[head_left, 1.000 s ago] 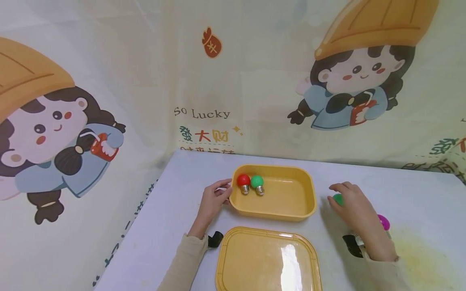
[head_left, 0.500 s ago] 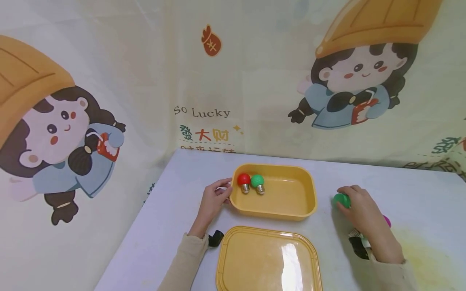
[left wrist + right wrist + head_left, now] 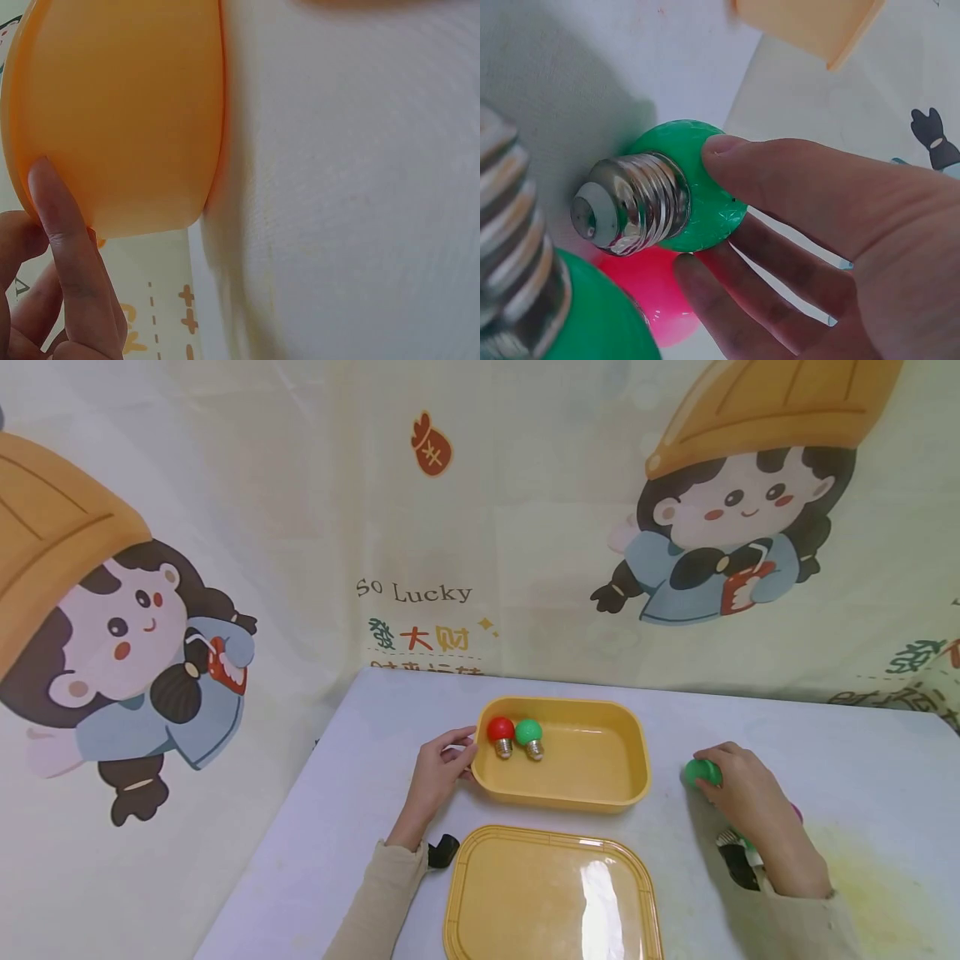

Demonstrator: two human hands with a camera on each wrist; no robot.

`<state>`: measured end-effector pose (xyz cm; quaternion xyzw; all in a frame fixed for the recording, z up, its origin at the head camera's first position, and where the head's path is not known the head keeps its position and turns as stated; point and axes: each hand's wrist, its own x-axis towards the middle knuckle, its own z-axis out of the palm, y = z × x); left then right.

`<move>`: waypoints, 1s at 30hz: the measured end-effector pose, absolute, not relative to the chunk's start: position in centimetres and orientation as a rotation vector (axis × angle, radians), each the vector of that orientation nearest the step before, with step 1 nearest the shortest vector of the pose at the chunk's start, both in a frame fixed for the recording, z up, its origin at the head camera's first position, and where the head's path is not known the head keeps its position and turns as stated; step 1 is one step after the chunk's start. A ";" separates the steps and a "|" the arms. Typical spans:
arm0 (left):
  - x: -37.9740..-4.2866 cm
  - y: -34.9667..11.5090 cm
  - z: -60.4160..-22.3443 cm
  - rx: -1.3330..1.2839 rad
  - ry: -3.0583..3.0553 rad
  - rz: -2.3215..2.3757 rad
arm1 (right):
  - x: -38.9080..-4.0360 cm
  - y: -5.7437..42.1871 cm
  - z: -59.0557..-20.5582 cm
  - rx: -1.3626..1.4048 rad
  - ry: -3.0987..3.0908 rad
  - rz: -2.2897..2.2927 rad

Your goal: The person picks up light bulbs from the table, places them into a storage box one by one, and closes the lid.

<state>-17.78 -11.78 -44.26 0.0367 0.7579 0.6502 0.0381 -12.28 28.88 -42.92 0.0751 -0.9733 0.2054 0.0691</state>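
My right hand pinches a green light bulb between thumb and fingers, low over the white table. Its silver screw base faces the camera in the right wrist view. Beside it is a pink bulb, mostly hidden by the hand in the head view. Another green bulb, close to the camera, lies under the right wrist. My left hand touches the left end of a yellow box with relaxed fingers, one fingertip on its outer wall. Inside the box lie a red bulb and a green bulb.
A flat yellow lid lies in front of the box, between the forearms. Black wrist-camera mounts sit at the left wrist and the right. A printed cloth hangs behind and left of the table.
My right hand has shifted slightly right and closed on the green bulb, of which more now shows. My left hand stays at the box's left end.
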 end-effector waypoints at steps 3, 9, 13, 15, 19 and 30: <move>-18.3 -11.9 -45.4 0.107 2.322 2.012 | -12.2 28.9 -43.0 0.225 -2.922 0.612; -18.4 -11.9 -46.0 0.113 2.342 2.023 | -12.2 28.8 -43.2 0.221 -2.904 0.642; -18.4 -11.9 -46.0 0.120 2.354 2.013 | -12.2 28.7 -43.3 0.238 -2.884 0.641; -18.4 -12.0 -45.9 0.118 2.365 2.000 | -12.1 28.7 -43.2 0.249 -2.870 0.654; -18.3 -11.9 -45.7 0.120 2.374 1.996 | -12.1 28.3 -42.4 0.288 -2.823 0.706; -17.6 -11.8 -43.9 0.128 2.335 1.974 | -12.6 26.8 -39.6 0.270 -2.821 0.767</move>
